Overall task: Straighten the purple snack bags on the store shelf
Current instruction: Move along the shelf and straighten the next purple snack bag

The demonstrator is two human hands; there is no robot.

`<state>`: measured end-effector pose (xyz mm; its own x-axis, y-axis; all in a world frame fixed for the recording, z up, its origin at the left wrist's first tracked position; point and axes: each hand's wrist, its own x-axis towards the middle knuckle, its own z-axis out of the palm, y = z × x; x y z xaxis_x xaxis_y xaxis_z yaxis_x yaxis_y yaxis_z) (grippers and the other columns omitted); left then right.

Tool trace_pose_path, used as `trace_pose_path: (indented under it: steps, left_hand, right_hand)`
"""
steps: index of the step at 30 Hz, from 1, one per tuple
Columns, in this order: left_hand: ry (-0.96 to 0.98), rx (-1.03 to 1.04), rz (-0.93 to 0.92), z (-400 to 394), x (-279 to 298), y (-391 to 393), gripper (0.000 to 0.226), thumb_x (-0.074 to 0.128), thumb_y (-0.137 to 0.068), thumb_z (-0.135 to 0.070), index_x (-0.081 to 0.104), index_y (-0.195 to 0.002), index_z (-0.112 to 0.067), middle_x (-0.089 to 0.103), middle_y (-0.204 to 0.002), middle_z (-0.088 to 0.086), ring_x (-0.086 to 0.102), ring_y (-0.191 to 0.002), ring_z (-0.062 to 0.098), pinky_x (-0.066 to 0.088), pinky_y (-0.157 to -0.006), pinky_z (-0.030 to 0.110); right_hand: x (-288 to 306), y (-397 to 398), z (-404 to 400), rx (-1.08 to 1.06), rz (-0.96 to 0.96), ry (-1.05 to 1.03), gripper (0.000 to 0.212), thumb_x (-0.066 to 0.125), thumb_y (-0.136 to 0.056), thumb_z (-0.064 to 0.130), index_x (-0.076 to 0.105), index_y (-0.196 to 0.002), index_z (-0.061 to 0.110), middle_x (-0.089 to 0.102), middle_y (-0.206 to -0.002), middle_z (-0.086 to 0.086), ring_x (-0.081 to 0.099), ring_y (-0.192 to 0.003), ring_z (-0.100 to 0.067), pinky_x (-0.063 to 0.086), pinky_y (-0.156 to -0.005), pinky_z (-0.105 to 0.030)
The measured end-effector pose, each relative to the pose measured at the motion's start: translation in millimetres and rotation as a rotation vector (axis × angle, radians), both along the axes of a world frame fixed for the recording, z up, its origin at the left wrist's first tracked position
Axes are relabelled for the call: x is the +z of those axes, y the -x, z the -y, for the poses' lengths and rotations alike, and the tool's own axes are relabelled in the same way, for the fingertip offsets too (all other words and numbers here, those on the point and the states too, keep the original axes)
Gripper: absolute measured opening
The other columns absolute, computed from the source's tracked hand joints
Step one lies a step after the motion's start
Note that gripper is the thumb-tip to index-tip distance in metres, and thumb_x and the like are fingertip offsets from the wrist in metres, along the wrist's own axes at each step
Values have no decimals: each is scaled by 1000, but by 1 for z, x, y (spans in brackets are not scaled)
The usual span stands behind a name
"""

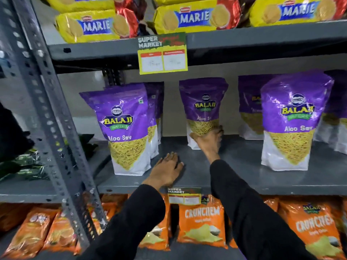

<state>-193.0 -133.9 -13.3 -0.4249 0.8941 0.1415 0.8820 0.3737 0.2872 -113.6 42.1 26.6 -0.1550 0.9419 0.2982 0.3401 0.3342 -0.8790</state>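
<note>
purple snack bags point(203, 109) upright, yellow sev windows, white bases

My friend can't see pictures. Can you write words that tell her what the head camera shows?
A person's right hand grips the bottom of the middle purple snack bag on a grey store shelf, while the left hand rests flat on the shelf. More purple bags stand either side.

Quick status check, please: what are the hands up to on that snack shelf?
Right hand gripping middle purple Aloo Sev bag at its base. Left hand flat on grey metal shelf, empty. Nothing in the way.
</note>
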Motion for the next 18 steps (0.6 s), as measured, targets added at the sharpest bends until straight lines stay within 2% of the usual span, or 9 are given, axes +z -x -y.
trace_pose_path:
  steps: [2, 5, 11, 18]
  left_hand:
    - [1, -8, -30, -2, -1, 5, 59, 31, -102, -49, 40, -145, -9, 35, -162, 12, 28, -152, 27, 23, -123, 44]
    - [-1, -25, -44, -4, -3, 10, 61, 30, -103, -47, 36, -151, -11, 29, -166, 8, 23, -155, 22, 18, -125, 44]
    - [52, -17, -79, -7, -7, 11, 65, 21, -105, -44, 16, -160, -9, 13, -170, 8, 10, -158, 20, 8, -128, 43]
    - [70, -23, -91, -5, -4, 8, 64, 19, -106, -42, 15, -160, -9, 12, -170, 8, 9, -158, 21, 6, -128, 43]
  right_hand:
    - [-3, 7, -5, -16, 38, 7, 151, 93, -53, 55, 2, -156, -6, 26, -158, -27, 33, -145, -43, 39, -112, -55]
    - [-7, 15, -8, -61, 103, -8, 154, 93, -50, 59, 2, -156, -8, 33, -154, -28, 38, -142, -43, 41, -110, -53]
    - [-8, 14, -5, -102, 166, -55, 146, 91, -56, 56, 5, -155, -8, 38, -150, -27, 42, -138, -43, 43, -107, -51]
    - [-8, 9, 11, -131, 172, -65, 142, 91, -58, 54, 9, -154, -8, 40, -147, -27, 44, -135, -42, 45, -106, -50]
